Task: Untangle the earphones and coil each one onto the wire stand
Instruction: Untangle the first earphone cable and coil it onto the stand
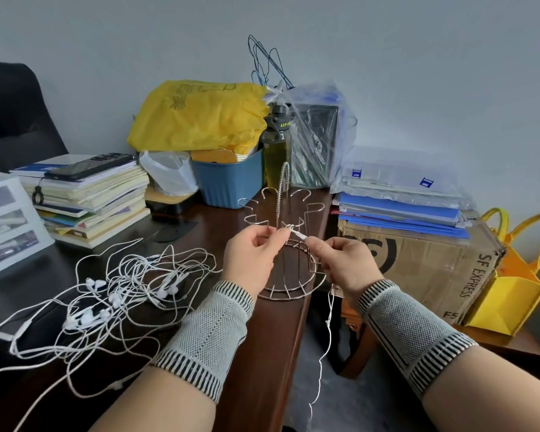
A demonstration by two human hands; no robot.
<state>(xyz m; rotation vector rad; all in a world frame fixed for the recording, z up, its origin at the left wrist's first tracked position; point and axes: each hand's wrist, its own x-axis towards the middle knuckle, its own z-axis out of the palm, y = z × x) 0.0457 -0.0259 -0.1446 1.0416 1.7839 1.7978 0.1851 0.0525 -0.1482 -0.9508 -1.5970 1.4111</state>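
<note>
Fingers of both the left hand and right hand pinch an earphone cord at the wire stand.

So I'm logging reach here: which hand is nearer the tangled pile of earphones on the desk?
Left. The left hand sits just right of the earphone pile; the right hand is farther right, beyond the wire stand.

Shiny metal wire stand, glossy dark wood table, knit cloth wristbands.
</note>
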